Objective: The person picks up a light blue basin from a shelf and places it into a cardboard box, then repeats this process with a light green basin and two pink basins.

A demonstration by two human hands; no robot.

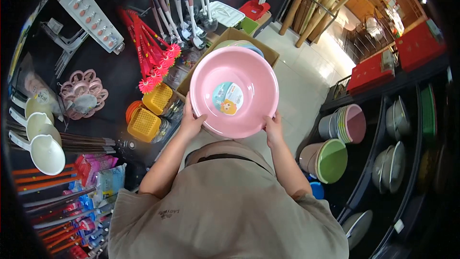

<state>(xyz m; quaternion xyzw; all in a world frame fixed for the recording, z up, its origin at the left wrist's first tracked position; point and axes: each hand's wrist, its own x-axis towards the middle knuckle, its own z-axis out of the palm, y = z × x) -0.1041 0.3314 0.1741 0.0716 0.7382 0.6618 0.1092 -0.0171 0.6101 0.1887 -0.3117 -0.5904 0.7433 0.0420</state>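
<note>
A round pink plastic basin [256, 86] is held out in front of my body, its inside facing up at me. A round label [228, 99] with a cartoon figure is stuck to its bottom. My left hand [191, 121] grips the lower left rim, thumb over the edge and the other fingers mostly hidden beneath. On the lower right rim my right hand [274, 128] holds in the same way. Behind the basin, a cardboard box [269, 56] shows in part, with other pale basins [239, 44] inside it.
Toilet brushes [191, 14] and red flower-ended sticks [143, 52] hang at the upper left. Yellow baskets [143, 123] and white ladles [47, 153] are on the left. To the right, shelves hold stacked buckets [330, 160]. Bamboo poles [311, 9] stand beyond the tiled floor [299, 81].
</note>
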